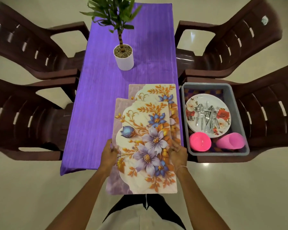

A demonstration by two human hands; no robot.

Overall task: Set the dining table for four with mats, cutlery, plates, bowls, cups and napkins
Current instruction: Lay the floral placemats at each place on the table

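Left of the potted plant (123, 58) and on past it the purple worktop (93, 97) lies bare, while nearer than the plant floral mats (145, 130) cover the right half, and chairs (32, 47) hem both long edges.

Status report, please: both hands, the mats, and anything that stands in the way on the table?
Left hand and right hand grip top mat by its sides. Second mat lies on table beneath. Potted plant stands mid-table.

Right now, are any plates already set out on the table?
No: the plates lie stacked in the grey tub on a chair beside the table, with the cutlery piled on them.
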